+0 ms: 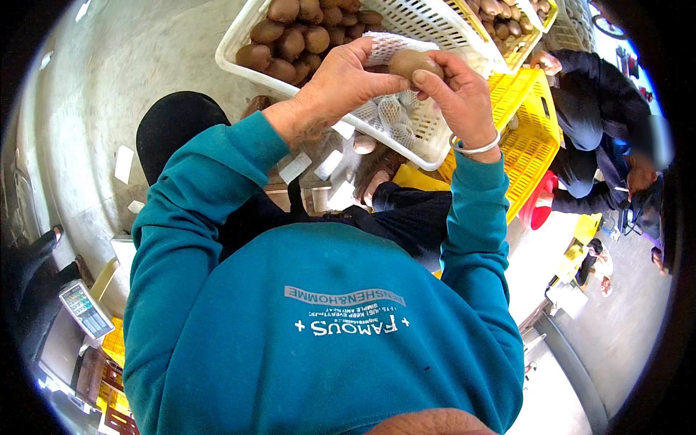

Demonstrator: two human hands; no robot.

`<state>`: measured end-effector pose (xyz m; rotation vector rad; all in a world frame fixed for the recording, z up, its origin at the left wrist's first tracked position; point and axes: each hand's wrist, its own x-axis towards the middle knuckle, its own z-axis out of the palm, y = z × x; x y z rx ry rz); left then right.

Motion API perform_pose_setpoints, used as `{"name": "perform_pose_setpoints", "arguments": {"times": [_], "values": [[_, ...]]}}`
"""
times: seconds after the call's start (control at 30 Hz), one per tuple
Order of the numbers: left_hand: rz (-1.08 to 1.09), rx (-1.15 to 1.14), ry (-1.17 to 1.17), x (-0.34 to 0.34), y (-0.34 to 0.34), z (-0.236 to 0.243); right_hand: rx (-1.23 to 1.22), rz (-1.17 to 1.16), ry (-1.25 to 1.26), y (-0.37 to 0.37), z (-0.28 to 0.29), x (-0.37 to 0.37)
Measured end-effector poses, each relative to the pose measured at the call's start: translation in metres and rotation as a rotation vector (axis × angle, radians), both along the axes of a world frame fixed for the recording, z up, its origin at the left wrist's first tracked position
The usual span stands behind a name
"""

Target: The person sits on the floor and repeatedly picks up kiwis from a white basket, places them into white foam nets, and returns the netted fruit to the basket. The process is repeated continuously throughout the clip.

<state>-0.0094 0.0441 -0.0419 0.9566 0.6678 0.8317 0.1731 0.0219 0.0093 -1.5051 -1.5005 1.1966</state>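
Note:
A brown kiwifruit (pixel 414 64) is held over a white plastic crate (pixel 433 139) by my right hand (pixel 462 98), thumb and fingers closed round its side. My left hand (pixel 339 85) is closed at a white foam net sleeve (pixel 391 42) beside the fruit, its thumb reaching toward the kiwifruit; most of its fingers are hidden behind the net. Loose kiwifruit (pixel 292 43) fill the crate's left part. Below my hands, several fruits in white foam nets (pixel 391 110) lie in its near right part.
Yellow crates (pixel 533 141) stand to the right, one farther back with more kiwifruit (pixel 502 30). A red tub (pixel 538 201) sits beyond them, near another person in dark clothes (pixel 605 109). White paper pieces (pixel 295 167) lie on the floor. A scale (pixel 85 310) is at lower left.

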Motion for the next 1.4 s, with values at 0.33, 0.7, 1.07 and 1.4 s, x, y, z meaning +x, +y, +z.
{"name": "perform_pose_setpoints", "arguments": {"times": [0.33, 0.7, 1.07, 1.4], "values": [[-0.123, -0.123, -0.242, 0.005, 0.001, 0.018, -0.057, -0.256, 0.291, 0.011, 0.0, 0.049], [-0.271, -0.127, -0.349, -0.004, -0.005, 0.044, -0.116, 0.101, 0.885, -0.023, -0.031, -0.003], [0.037, -0.047, -0.204, 0.005, -0.003, 0.025, 0.432, -0.361, -0.214, 0.001, -0.011, -0.001], [0.204, 0.279, 0.268, 0.011, -0.008, 0.021, 0.9, -0.228, -0.857, -0.008, -0.004, -0.011]]}}
